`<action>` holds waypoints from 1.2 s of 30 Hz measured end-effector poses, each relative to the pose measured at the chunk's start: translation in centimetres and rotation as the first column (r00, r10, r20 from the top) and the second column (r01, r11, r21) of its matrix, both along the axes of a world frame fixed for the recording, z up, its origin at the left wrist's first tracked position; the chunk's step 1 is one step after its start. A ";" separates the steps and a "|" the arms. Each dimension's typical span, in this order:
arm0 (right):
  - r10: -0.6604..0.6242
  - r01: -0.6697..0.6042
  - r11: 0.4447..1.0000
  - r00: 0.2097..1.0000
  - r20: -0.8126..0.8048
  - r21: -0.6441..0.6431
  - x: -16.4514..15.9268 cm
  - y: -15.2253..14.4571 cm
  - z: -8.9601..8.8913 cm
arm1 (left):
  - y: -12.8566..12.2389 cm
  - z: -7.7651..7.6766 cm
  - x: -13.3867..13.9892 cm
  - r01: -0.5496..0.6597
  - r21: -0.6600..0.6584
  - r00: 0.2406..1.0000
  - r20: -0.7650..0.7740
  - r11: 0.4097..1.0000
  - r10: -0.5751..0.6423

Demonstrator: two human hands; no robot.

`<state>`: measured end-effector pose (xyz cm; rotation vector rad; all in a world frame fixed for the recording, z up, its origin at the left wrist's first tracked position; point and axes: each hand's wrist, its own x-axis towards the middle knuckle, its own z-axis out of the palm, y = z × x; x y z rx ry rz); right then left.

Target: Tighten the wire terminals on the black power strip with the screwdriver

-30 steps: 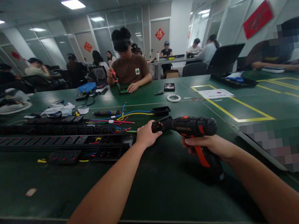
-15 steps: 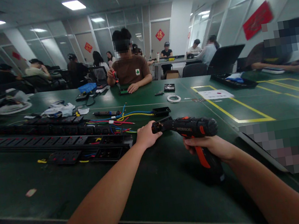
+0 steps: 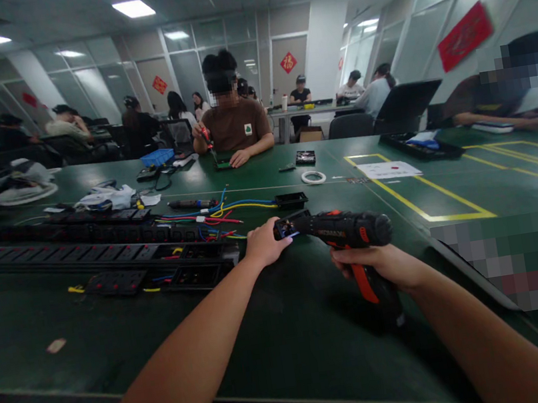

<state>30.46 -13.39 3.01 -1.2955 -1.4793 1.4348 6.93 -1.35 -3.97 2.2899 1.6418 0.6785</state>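
Observation:
My right hand [image 3: 376, 263] is wrapped round the grip of a black and orange cordless drill [image 3: 351, 228], which points left. The drill's front end meets a small open black plastic housing [image 3: 293, 223]. My left hand [image 3: 266, 242] grips that housing at its left side; metal parts inside it are lit up. The drill's tip itself is hidden or too dark to make out. Blue, yellow and red wires [image 3: 230, 209] lie just behind my left hand and lead to a second black housing [image 3: 291, 199]. Left of my wrist lies a long black power strip [image 3: 104, 251] with red-marked sockets.
A short socket module [image 3: 115, 283] lies in front of the strip. Behind are a pen-shaped screwdriver [image 3: 192, 204], a white ring [image 3: 312, 177] and a blue basket [image 3: 157, 157]. Across the green table [image 3: 290, 340] a person holds a red screwdriver [image 3: 206, 137]. Paper [image 3: 389, 170] lies right.
The inside of the housing at the drill's front end is now lit, with a bright glow near my left fingertips. My hands and the drill have hardly moved.

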 end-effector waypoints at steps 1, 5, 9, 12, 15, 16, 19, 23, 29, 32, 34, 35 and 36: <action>0.005 -0.005 1.000 1.000 0.002 0.002 0.0 0.0 0.0 | 0.0 0.0 0.0 -0.001 -0.001 1.000 0.000 1.000 0.001; 0.017 -0.017 1.000 1.000 0.004 0.010 0.2 0.1 -0.2 | -0.2 0.3 0.0 0.001 -0.008 1.000 -0.002 1.000 -0.001; 0.026 -0.026 1.000 1.000 0.003 0.010 0.1 0.1 -0.2 | -0.2 0.4 0.0 -0.002 -0.028 1.000 -0.014 1.000 0.002; 0.017 -0.017 1.000 1.000 0.010 0.014 0.0 0.0 0.1 | -0.2 0.4 0.0 -0.003 -0.033 1.000 -0.023 0.999 0.002; 0.010 -0.010 1.000 1.000 0.018 0.012 -0.1 -0.1 0.3 | -0.2 0.4 0.0 0.001 -0.031 1.000 -0.013 1.000 -0.001; 0.007 -0.008 1.000 1.000 0.020 0.010 -0.1 -0.2 0.3 | -0.2 0.4 0.0 0.003 -0.033 1.000 -0.011 0.999 -0.003; 0.005 -0.005 1.000 1.000 0.019 0.011 -0.1 -0.2 0.4 | -0.3 0.5 0.0 0.000 -0.039 1.000 -0.015 0.999 -0.001; 0.008 -0.008 1.000 1.000 -0.004 0.007 -0.1 -0.2 0.2 | -0.3 0.6 0.0 -0.001 -0.041 1.000 -0.016 0.999 0.001; 0.023 -0.022 1.000 1.000 -0.020 0.018 0.2 0.1 -0.4 | -0.3 0.4 0.0 -0.004 -0.029 1.000 0.008 1.000 0.004; 0.009 -0.009 1.000 1.000 -0.029 0.007 0.1 0.1 -0.4 | -0.2 0.3 0.0 -0.002 -0.029 1.000 0.010 1.000 0.002; 0.000 0.000 1.000 1.000 -0.028 -0.004 0.0 -0.1 -0.1 | -0.2 0.4 0.0 0.000 -0.029 1.000 0.008 1.000 0.000; -0.006 0.005 1.000 1.000 -0.026 -0.008 -0.1 -0.1 0.1 | -0.2 0.4 0.0 0.001 -0.030 1.000 0.006 1.000 0.000; -0.011 0.010 1.000 1.000 -0.025 -0.012 -0.2 -0.2 0.2 | -0.2 0.4 0.0 0.000 -0.031 1.000 0.005 1.000 0.000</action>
